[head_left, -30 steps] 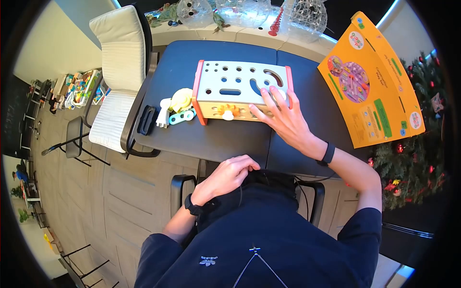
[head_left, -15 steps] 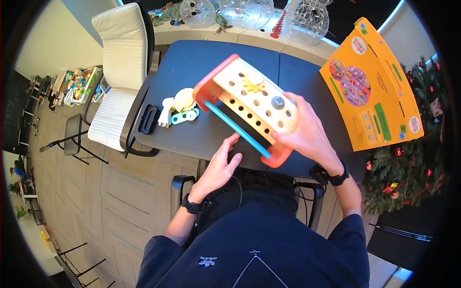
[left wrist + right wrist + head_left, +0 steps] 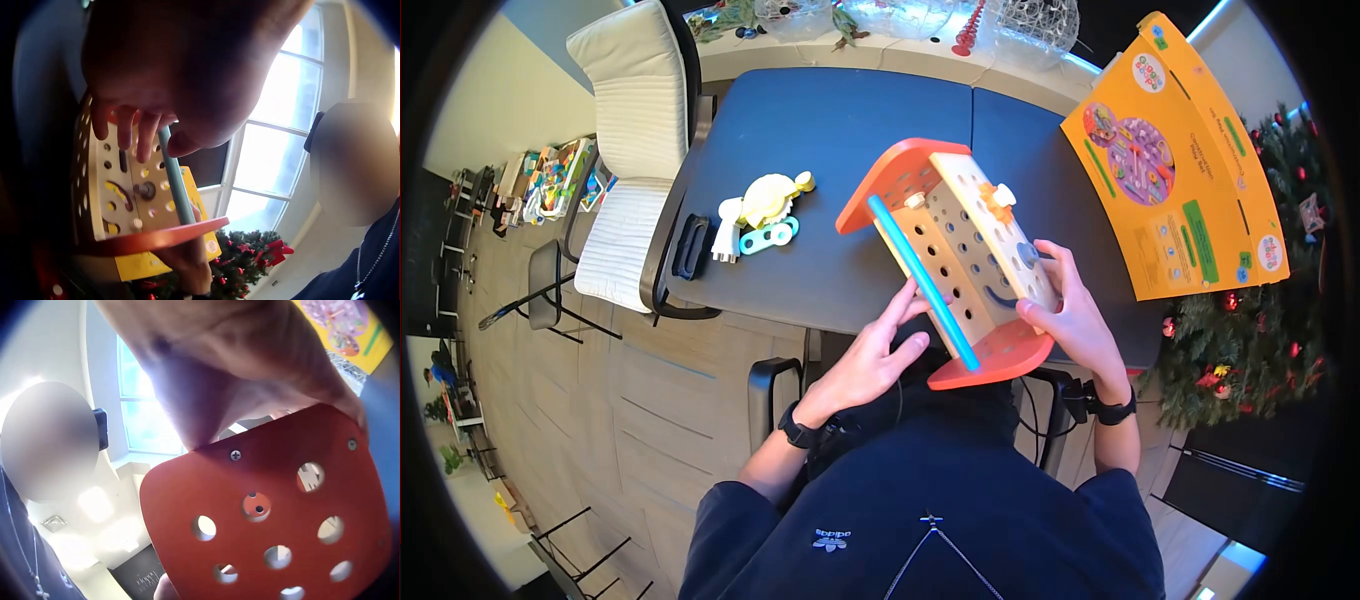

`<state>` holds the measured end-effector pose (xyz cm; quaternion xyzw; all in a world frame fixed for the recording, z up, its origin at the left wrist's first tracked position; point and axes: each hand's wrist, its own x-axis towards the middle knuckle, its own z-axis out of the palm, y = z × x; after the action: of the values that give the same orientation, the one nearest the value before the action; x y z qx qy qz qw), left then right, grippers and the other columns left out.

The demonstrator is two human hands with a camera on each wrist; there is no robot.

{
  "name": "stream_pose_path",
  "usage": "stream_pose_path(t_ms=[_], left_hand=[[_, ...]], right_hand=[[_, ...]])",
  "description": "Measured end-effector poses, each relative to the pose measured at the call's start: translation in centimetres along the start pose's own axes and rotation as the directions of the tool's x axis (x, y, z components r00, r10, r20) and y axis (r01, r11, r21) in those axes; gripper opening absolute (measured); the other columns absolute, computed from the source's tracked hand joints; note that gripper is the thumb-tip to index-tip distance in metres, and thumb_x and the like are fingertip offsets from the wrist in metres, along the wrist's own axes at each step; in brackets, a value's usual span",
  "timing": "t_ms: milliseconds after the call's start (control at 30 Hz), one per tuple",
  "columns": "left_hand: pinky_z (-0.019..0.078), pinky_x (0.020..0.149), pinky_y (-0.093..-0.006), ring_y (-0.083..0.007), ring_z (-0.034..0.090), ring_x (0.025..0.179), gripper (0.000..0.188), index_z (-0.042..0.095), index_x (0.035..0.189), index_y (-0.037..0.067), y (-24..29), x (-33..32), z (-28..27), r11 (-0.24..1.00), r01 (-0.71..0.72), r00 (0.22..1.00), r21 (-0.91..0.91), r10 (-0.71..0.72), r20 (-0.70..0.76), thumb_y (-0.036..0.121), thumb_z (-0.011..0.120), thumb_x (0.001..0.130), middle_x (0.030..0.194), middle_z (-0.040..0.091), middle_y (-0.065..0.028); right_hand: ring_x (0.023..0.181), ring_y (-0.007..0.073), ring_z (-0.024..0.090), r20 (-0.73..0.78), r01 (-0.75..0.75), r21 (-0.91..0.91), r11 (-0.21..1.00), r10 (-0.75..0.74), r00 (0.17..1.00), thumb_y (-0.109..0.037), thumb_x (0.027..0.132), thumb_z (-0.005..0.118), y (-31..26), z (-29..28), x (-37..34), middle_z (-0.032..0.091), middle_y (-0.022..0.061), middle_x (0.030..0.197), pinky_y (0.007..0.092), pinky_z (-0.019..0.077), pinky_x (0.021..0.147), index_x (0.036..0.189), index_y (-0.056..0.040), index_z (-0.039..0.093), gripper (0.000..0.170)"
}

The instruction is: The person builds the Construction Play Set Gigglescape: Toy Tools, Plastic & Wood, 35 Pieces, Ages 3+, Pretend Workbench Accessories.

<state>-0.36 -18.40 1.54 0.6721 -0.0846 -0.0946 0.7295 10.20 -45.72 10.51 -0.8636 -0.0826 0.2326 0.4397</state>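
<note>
A wooden toy workbench (image 3: 952, 290) with many round holes is tilted, its hollow inside turned toward me. My right hand (image 3: 1082, 312) grips its right side, thumb along the panel's edge. My left hand (image 3: 862, 362) has its fingers extended at the blue rod (image 3: 928, 288), thumb apart. An orange gear (image 3: 999, 203) and a grey screw (image 3: 1027, 254) sit in the upper panel. In the left wrist view the screw's threaded shank (image 3: 145, 190) sticks out inside. The right wrist view shows the red end panel (image 3: 290, 515) close up, under my right hand.
On the dark table (image 3: 830, 120) lie pale yellow toy pieces (image 3: 768, 200), a turquoise link (image 3: 758, 240) and a black tray (image 3: 692, 247). An orange box (image 3: 1190, 170) stands at right, near a decorated tree (image 3: 1250, 350). A white-cushioned chair (image 3: 635, 130) is at left.
My right hand has picked the workbench up off its place, tipped it and brought it nearer to me. My left hand has risen from my lap to the blue rod.
</note>
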Motion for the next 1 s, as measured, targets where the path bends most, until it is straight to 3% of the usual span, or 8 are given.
stream_pose_path(t_ms=[33, 67, 167, 333, 533, 567, 800, 1000], left_hand=[[0.0326, 0.126, -0.0446, -0.0292, 0.047, 0.149, 0.072, 0.018, 0.17, 0.003, 0.2, -0.1, -0.5, 0.998, 0.004, 1.0, 0.058, -0.003, -0.01, 0.003, 0.052, 0.106, 0.156, 0.055, -0.0167], [0.0436, 0.117, -0.0422, -0.0313, 0.058, 0.137, 0.052, 0.047, 0.157, 0.0, 1.6, 0.0, -0.9, 0.954, -0.015, 0.996, 0.299, 0.04, -0.078, 0.003, 0.054, 0.105, 0.142, 0.065, -0.0175], [0.054, 0.097, -0.0413, -0.035, 0.068, 0.109, 0.021, 0.068, 0.12, -0.002, 2.0, 0.1, -3.9, 0.744, -0.024, 0.955, 0.668, 0.216, -0.206, 0.002, 0.058, 0.102, 0.115, 0.069, -0.019], [0.0569, 0.079, -0.0506, -0.0389, 0.07, 0.096, 0.035, 0.057, 0.132, 0.001, -0.5, -0.1, -10.2, 0.439, 0.501, 0.762, 0.746, 0.185, -0.621, 0.018, 0.068, 0.102, 0.112, 0.065, -0.0204], [0.0576, 0.072, -0.0518, -0.0414, 0.073, 0.086, 0.044, 0.058, 0.127, 0.001, -2.2, 1.4, -12.0, 0.317, 0.622, 0.697, 0.716, 0.193, -0.691, 0.032, 0.073, 0.1, 0.11, 0.07, -0.0206], [0.0546, 0.07, -0.0517, -0.0407, 0.071, 0.078, 0.04, 0.062, 0.125, 0.004, -2.6, 1.7, -12.2, 0.314, 0.6, 0.682, 0.736, 0.281, -0.676, 0.034, 0.073, 0.101, 0.085, 0.071, -0.0134], [0.0555, 0.067, -0.0517, -0.0421, 0.072, 0.079, 0.024, 0.067, 0.106, 0.004, -2.4, 2.7, -12.5, 0.229, 0.589, 0.724, 0.775, 0.278, -0.631, 0.027, 0.065, 0.105, 0.091, 0.073, -0.0171], [0.0535, 0.072, -0.0458, -0.0333, 0.069, 0.079, 0.022, 0.069, 0.122, -0.002, 4.7, 2.4, -6.3, 0.577, 0.225, 0.897, 0.785, 0.191, -0.398, 0.01, 0.065, 0.103, 0.092, 0.069, -0.0186]], right_hand=[[0.138, 0.037, 0.057, 0.037, -0.018, 0.067, 0.998, 0.016, 0.999, -0.037, 0.088, 0.078, 0.7, -0.2, 0.0, 0.057, 0.0267, 0.145, 0.0444, 0.0428, 0.115, 0.159, -0.0064, 0.033, 0.09], [0.139, 0.0366, 0.055, 0.06, -0.023, 0.144, 0.989, 0.015, 0.998, -0.037, 0.09, 0.077, 1.8, -0.2, 0.0, 0.055, 0.0265, 0.146, 0.0452, 0.0418, 0.115, 0.16, -0.0054, 0.031, 0.089], [0.143, 0.0343, 0.047, 0.15, -0.012, 0.365, 0.931, -0.046, 0.988, -0.038, 0.098, 0.069, 4.6, 0.2, 0.4, 0.049, 0.0259, 0.149, 0.0473, 0.0377, 0.118, 0.162, -0.0013, 0.023, 0.087], [0.141, 0.0308, 0.047, 0.159, -0.018, 0.554, 0.832, -0.084, 0.984, -0.047, 0.101, 0.062, 8.2, 2.4, 0.4, 0.05, 0.0241, 0.147, 0.0454, 0.0347, 0.119, 0.164, -0.002, 0.02, 0.088], [0.144, 0.0296, 0.045, 0.153, 0.0, 0.635, 0.772, -0.126, 0.98, -0.05, 0.102, 0.063, 9.3, 5.3, 0.1, 0.05, 0.0229, 0.149, 0.0454, 0.0339, 0.121, 0.164, -0.0026, 0.021, 0.088], [0.144, 0.0293, 0.046, 0.14, 0.018, 0.644, 0.764, -0.141, 0.98, -0.054, 0.103, 0.061, 9.4, 5.7, 0.2, 0.05, 0.0225, 0.149, 0.0456, 0.0337, 0.121, 0.164, -0.0037, 0.021, 0.088], [0.144, 0.0293, 0.046, 0.122, 0.115, 0.593, 0.797, -0.23, 0.965, -0.076, 0.1, 0.051, 10.5, 6.3, 0.7, 0.048, 0.0214, 0.154, 0.047, 0.0353, 0.12, 0.166, -0.0053, 0.019, 0.102], [0.142, 0.0281, 0.048, 0.162, 0.049, 0.595, 0.802, -0.179, 0.97, -0.077, 0.102, 0.046, 12.7, 6.5, 1.6, 0.045, 0.0188, 0.155, 0.0431, 0.0502, 0.106, 0.165, -0.0049, 0.023, 0.098]])
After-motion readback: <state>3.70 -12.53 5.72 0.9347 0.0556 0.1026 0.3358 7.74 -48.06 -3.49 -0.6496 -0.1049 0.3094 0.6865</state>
